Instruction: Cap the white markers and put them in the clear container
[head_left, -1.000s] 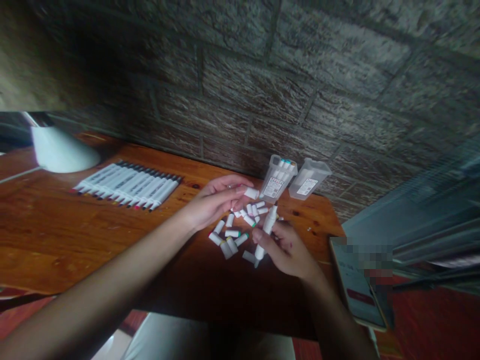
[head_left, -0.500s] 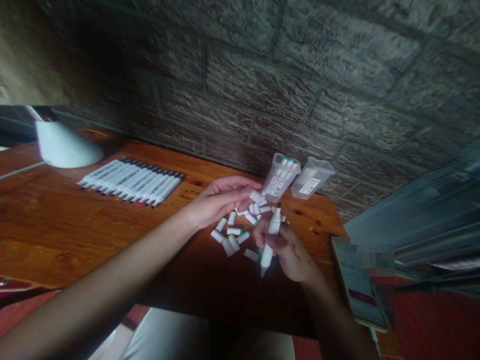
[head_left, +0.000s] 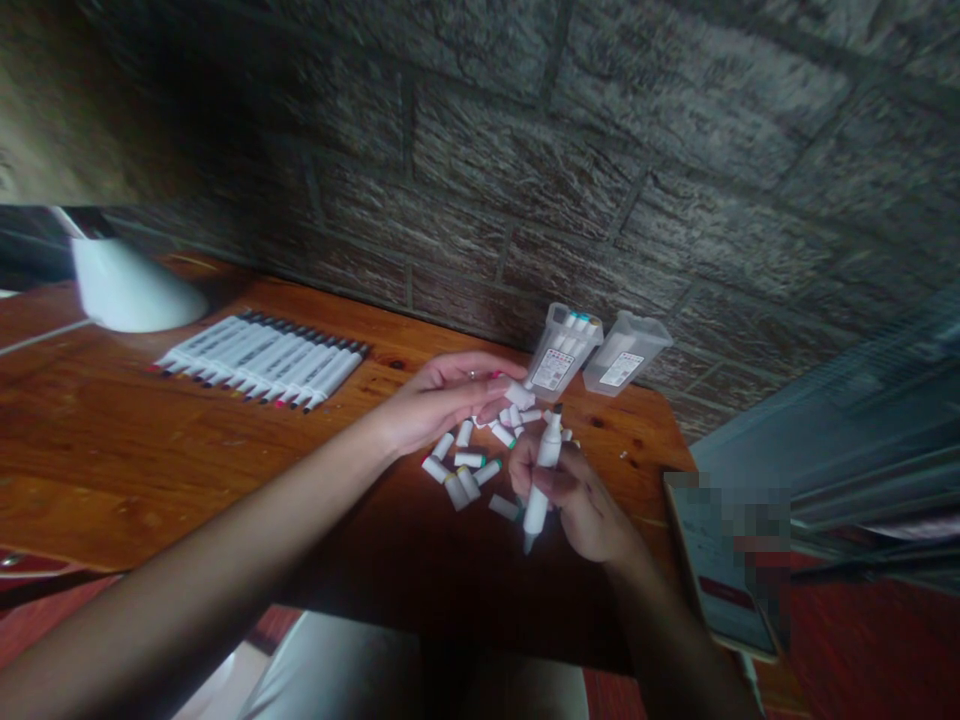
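Observation:
Between the thumb and fingers of my left hand (head_left: 442, 400) is a white marker cap (head_left: 519, 394), held above a scattered pile of caps. My right hand (head_left: 574, 495) grips an uncapped white marker (head_left: 543, 480), tilted, its dark chisel tip pointing up and away from me and its other end toward me. Several loose white caps (head_left: 470, 461) with green, yellow and red ends lie on the wooden table (head_left: 360, 480) below and between my hands. One cap (head_left: 503, 507) lies just left of my right hand, partly in shadow.
A row of uncapped markers (head_left: 262, 360) lies at the left. Two clear plastic boxes stand by the brick wall: one box (head_left: 555, 372) holds several markers, and beside it is another box (head_left: 624, 360). A white lamp base (head_left: 135, 285) is far left; a phone (head_left: 712, 560) lies at the right edge.
The cap in my left hand has tilted and shifted slightly to the right. My right hand and its marker have barely moved.

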